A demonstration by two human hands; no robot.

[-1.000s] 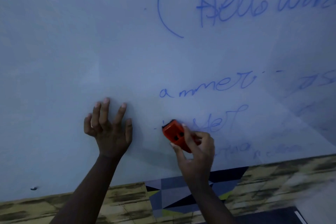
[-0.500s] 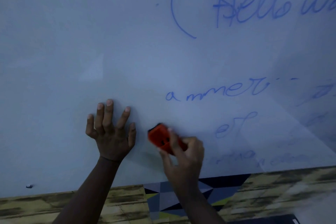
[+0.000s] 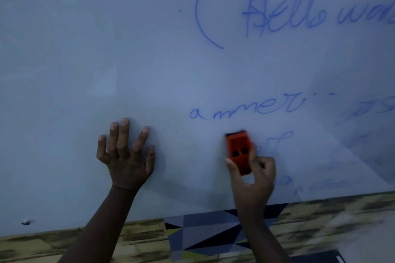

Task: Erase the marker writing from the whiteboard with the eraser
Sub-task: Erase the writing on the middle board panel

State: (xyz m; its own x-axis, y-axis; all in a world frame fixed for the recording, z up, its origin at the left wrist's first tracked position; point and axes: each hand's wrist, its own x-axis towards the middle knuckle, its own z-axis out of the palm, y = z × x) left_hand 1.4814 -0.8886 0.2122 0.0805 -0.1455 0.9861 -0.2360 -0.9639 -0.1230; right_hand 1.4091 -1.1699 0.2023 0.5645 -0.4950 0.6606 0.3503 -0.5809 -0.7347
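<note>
The whiteboard (image 3: 106, 49) fills most of the view. Blue marker writing (image 3: 288, 10) reading "Hello wor…" runs across its upper right, and a line "ammer" (image 3: 245, 110) sits lower down. Fainter, partly smeared strokes (image 3: 282, 139) lie to the right of the eraser. My right hand (image 3: 254, 179) grips the orange eraser (image 3: 239, 151) and holds it against the board just below "ammer". My left hand (image 3: 126, 156) rests flat on the board with fingers spread, well left of the eraser.
The board's lower edge (image 3: 149, 219) runs across the bottom. Below it lie a yellowish patterned floor (image 3: 42, 247) and a geometric blue and black rug (image 3: 205, 235). A small dark mark (image 3: 25, 222) sits at the board's lower left. Faded writing (image 3: 367, 109) continues at far right.
My right hand swept the eraser left, then back right and turned it upright. The start of the word under "ammer" has been wiped away. My left hand has stayed put.
</note>
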